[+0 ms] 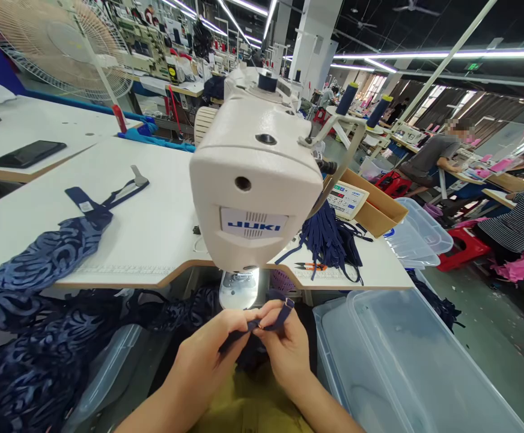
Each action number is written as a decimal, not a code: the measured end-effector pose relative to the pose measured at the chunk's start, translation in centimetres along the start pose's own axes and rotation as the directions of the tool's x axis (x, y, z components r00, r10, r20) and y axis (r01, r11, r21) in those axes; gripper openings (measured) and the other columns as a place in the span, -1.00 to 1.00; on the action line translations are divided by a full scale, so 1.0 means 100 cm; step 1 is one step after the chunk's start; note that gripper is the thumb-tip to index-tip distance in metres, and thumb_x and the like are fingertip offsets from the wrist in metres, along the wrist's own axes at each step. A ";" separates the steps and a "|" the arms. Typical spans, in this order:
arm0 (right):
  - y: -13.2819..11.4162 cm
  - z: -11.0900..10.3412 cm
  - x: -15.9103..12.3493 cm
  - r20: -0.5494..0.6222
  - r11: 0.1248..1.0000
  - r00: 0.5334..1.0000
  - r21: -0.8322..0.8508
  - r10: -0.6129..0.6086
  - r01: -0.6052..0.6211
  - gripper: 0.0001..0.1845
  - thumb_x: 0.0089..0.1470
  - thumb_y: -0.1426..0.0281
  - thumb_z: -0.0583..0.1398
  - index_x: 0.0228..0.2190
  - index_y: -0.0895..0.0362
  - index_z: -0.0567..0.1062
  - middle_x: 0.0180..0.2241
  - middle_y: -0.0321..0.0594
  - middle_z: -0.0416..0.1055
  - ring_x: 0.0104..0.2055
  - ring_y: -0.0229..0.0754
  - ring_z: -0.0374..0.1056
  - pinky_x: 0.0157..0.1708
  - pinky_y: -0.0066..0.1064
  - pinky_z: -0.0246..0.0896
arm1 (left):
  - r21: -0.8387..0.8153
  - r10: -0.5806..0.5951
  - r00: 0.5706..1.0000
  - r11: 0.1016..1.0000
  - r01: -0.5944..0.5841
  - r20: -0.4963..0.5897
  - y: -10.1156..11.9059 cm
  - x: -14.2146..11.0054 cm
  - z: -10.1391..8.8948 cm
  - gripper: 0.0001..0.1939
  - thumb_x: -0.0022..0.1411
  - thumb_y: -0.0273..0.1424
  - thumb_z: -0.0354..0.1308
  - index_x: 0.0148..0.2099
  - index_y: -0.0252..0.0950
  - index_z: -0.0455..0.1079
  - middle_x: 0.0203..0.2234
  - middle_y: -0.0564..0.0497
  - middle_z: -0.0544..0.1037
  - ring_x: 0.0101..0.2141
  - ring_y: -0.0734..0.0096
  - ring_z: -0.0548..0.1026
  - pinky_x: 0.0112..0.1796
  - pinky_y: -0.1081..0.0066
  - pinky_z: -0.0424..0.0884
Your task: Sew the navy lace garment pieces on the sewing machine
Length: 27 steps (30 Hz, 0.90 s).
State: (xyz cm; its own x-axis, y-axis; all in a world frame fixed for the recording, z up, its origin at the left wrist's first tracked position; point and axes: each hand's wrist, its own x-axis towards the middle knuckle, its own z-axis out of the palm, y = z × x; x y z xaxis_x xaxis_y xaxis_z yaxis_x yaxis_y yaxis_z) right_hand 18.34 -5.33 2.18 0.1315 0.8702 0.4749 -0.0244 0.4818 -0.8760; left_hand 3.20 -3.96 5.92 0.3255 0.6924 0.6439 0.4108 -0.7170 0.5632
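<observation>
My left hand (214,349) and my right hand (284,346) meet in front of the sewing machine (255,174), just below its lit needle area. Between their pinched fingertips runs a narrow navy strap (273,326), which loops over my right fingers and carries a small metal slider (289,304). Both hands are closed on this strap. Navy patterned lace garments (45,252) trail from the table at the left down towards my lap. Dark fabric under my hands is partly hidden by them.
A bundle of navy straps (329,234) and thread snips (310,266) lie right of the machine, beside a control panel (347,199) and a cardboard box (374,204). Plastic bins (415,361) stand at the right. A phone (27,154) rests at the left. Other people work farther right.
</observation>
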 end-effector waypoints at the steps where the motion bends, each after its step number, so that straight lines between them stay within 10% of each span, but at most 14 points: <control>1: 0.002 -0.001 -0.002 -0.015 1.000 1.000 0.000 -0.009 0.009 -0.95 0.10 0.40 0.27 -0.40 -0.01 0.49 -0.32 -0.28 0.45 -0.29 -0.21 0.36 -0.28 -0.38 0.27 | 0.002 0.011 1.000 1.000 -0.011 -0.010 -0.001 -0.001 0.001 -0.94 0.30 -0.45 0.05 -0.22 -0.17 0.28 -0.26 0.18 0.60 -0.25 0.70 0.57 -0.15 0.79 0.37; 14: 0.005 -0.007 -0.004 0.025 0.968 0.987 -0.195 -0.158 0.160 -0.78 0.11 0.53 0.19 -0.44 -0.04 0.50 -0.41 -0.30 0.46 -0.33 -0.20 0.36 -0.35 -0.34 0.28 | -0.068 -0.021 0.999 0.998 0.019 -0.030 -0.003 -0.007 0.005 -0.90 0.25 -0.51 0.08 -0.25 -0.18 0.28 -0.28 0.15 0.58 -0.26 0.65 0.57 -0.17 0.73 0.42; 23: -0.016 -0.010 0.016 0.149 0.962 0.951 -0.085 0.271 -0.260 -0.86 0.06 0.27 0.27 -0.37 0.07 0.48 -0.41 -0.28 0.43 -0.40 -0.25 0.31 -0.40 -0.43 0.22 | -0.130 -0.325 0.939 0.932 0.339 0.115 -0.008 -0.011 0.003 -0.93 0.26 -0.34 0.13 -0.18 -0.16 0.34 -0.42 0.19 0.52 -0.45 0.59 0.50 -0.44 0.70 0.42; 27: -0.016 -0.005 0.036 0.102 0.943 0.942 -0.123 0.321 -0.308 -0.88 0.04 0.31 0.26 -0.38 0.10 0.46 -0.41 -0.31 0.42 -0.36 -0.24 0.30 -0.31 -0.42 0.21 | 0.212 -0.032 0.987 0.975 0.065 -0.155 -0.016 -0.016 0.000 -0.69 0.22 -0.34 0.19 0.00 -0.29 0.30 -0.15 -0.06 0.45 -0.18 0.39 0.49 -0.15 0.51 0.44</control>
State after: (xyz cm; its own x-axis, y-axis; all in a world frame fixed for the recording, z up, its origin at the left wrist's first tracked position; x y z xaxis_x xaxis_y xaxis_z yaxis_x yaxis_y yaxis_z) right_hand 19.34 -3.07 5.26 0.0150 0.9845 0.1746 0.0582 0.1734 -0.9831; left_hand 2.03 -3.97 3.96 0.1759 0.6942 0.6979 0.6026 -0.6366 0.4813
